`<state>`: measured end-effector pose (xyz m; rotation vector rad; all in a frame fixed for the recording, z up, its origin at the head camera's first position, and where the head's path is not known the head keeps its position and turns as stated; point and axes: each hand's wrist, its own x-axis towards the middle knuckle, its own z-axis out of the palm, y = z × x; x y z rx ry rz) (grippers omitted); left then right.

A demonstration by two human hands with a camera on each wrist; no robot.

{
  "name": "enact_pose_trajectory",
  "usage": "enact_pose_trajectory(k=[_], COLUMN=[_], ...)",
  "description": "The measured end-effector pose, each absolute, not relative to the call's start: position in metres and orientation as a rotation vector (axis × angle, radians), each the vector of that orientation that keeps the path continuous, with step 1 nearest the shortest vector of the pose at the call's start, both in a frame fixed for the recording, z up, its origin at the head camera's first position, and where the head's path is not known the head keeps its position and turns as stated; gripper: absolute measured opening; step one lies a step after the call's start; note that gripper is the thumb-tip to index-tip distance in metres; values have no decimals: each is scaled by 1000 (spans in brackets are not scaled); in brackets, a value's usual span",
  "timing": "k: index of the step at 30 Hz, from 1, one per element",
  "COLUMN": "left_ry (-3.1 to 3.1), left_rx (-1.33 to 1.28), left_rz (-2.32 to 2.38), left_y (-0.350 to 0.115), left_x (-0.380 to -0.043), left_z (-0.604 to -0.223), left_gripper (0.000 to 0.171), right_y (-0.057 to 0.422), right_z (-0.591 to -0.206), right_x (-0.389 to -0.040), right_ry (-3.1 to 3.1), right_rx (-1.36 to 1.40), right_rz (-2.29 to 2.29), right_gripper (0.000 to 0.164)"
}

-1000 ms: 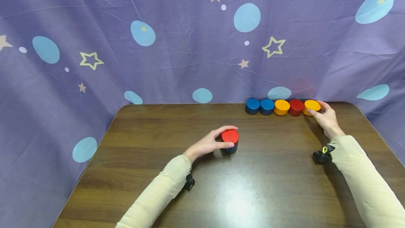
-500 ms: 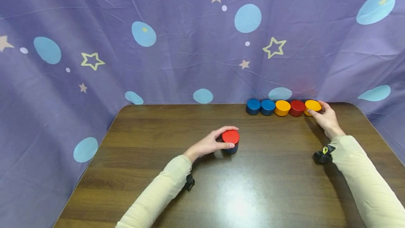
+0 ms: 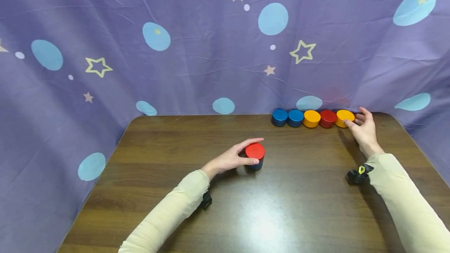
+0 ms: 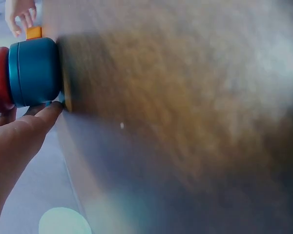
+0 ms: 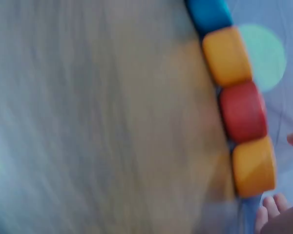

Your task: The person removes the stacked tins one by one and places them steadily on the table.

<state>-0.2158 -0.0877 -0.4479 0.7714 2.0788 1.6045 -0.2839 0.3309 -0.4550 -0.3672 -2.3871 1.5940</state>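
My left hand (image 3: 230, 160) holds a stack of two round tins, a red tin (image 3: 254, 150) on top of a dark blue tin (image 3: 256, 166). Its thumb lies across the front and its fingers reach round the back. In the left wrist view, fingertips lie along the side of the blue tin (image 4: 38, 73). My right hand (image 3: 363, 132) is beside the yellow tin (image 3: 345, 118) at the right end of a row, thumb overlapping its edge. The right wrist view shows the fingers (image 5: 276, 204) spread, apart from that yellow tin (image 5: 255, 166).
Left of the end tin, the row continues with a dark red tin (image 3: 328, 118), another yellow tin (image 3: 311, 118) and two blue tins (image 3: 295, 117), side by side along the back edge of the wooden table (image 3: 168, 175). A purple patterned curtain (image 3: 197, 73) hangs behind.
My right hand has loosened from the end yellow tin, its fingers lifting and shifting right. The left hand and its stack have stayed in place; the whole view has shifted slightly.
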Motion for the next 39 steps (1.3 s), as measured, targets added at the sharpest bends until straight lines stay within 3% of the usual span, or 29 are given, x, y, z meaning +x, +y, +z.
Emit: enact_pose_trajectory(k=[12, 25, 39], left_ry=[2031, 2203, 2255], left_rx=[769, 875, 721], left_rz=[1618, 1415, 1183], left_y=[-90, -106, -98], left_x=[-219, -227, -223], left_z=[-451, -451, -456], left_gripper=[95, 86, 81], right_y=[292, 258, 214], right_z=[-438, -447, -449], right_x=[-265, -236, -205], right_ry=[-1980, -2125, -2166], right_rx=[-357, 49, 347], right_rz=[1842, 1808, 1878], right_gripper=[56, 48, 48])
